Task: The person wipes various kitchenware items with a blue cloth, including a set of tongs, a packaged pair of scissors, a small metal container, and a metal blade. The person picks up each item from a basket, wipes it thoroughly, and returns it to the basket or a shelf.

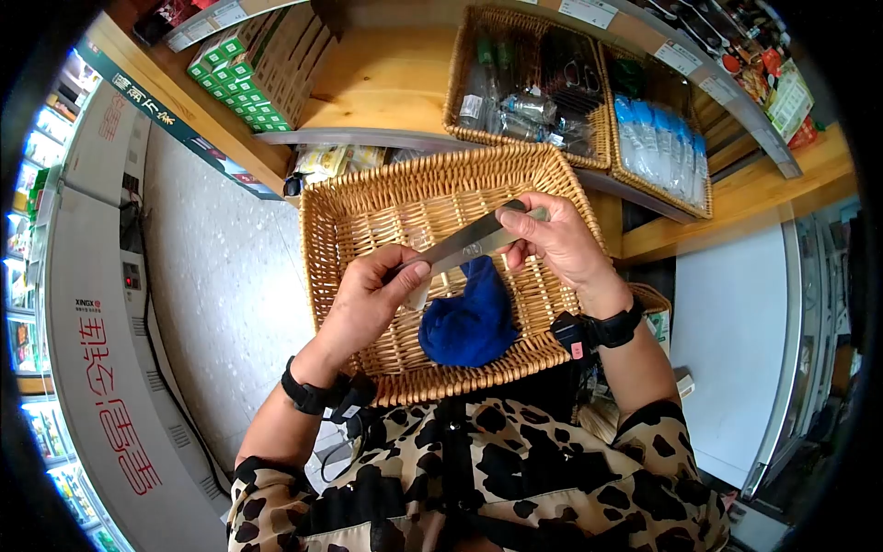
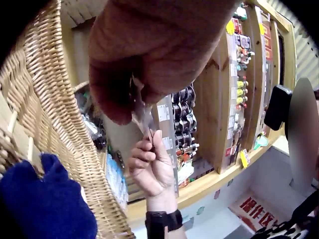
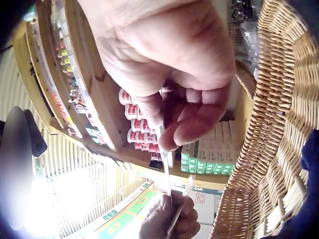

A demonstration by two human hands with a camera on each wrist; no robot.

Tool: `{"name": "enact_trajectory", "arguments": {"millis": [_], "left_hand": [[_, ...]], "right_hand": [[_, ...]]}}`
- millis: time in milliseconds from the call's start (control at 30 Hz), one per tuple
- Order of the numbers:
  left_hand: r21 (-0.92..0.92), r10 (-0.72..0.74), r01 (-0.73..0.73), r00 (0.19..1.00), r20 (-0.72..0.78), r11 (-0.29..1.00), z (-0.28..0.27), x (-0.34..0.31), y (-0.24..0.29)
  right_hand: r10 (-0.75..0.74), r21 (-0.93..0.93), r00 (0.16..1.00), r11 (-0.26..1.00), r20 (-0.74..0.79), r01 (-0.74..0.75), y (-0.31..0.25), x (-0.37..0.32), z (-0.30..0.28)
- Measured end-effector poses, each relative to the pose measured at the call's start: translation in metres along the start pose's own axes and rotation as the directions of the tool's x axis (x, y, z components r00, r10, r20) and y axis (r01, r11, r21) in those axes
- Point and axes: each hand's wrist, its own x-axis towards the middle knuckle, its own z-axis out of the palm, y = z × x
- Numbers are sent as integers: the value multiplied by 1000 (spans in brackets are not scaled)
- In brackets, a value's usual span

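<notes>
In the head view, a long, flat grey metal strip with a dark end spans between both hands, tilted up toward the right. Clear wrapping shows along its lower side. My left hand pinches the lower end between thumb and fingers. The thumb and fingers of my right hand pinch the upper, dark end. From the right wrist view the strip appears thin and edge-on. Below the hands, a bunched dark blue cloth lies in a rectangular wicker basket.
Beyond the basket is a wooden shelf with stacked green-and-white boxes. Two smaller wicker trays at the right hold packaged goods and blue-topped clear packets. White freezer cabinets line the left, beside a speckled floor.
</notes>
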Motion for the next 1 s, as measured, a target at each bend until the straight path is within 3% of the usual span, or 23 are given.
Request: {"name": "enact_trajectory", "arguments": {"millis": [200, 367, 567, 667, 767, 867, 933, 1000], "left_hand": [[-198, -109, 99, 993, -45, 975, 2, 5, 0], [-220, -119, 124, 992, 35, 968, 7, 4, 2], [-239, -135, 148, 988, 68, 960, 6, 4, -4], [-229, -162, 180, 982, 97, 957, 7, 2, 0], [-265, -137, 154, 987, 83, 952, 8, 1, -1], [-293, -125, 118, 992, -6, 949, 6, 2, -2], [-312, -124, 95, 990, -73, 945, 3, 2, -1], [-279, -112, 79, 989, -101, 957, -2, 1, -4]], "right_hand": [[-95, 126, 995, 988, 8, 93, 1, -3, 8], [-89, 30, 996, 996, 9, 89, 2, -2, 2], [-70, 119, 997, 991, 15, 68, 3, -1, 4], [-55, 12, 998, 998, 27, 54, 1, -1, 5], [-99, 36, 993, 995, 70, 96, 1, 0, 5], [-99, 248, 990, 961, -98, 121, 7, 2, 6], [-73, -175, 997, 981, 34, 77, 21, 4, 10], [-1, -568, 990, 819, 140, 82, 35, -1, 18]]}}
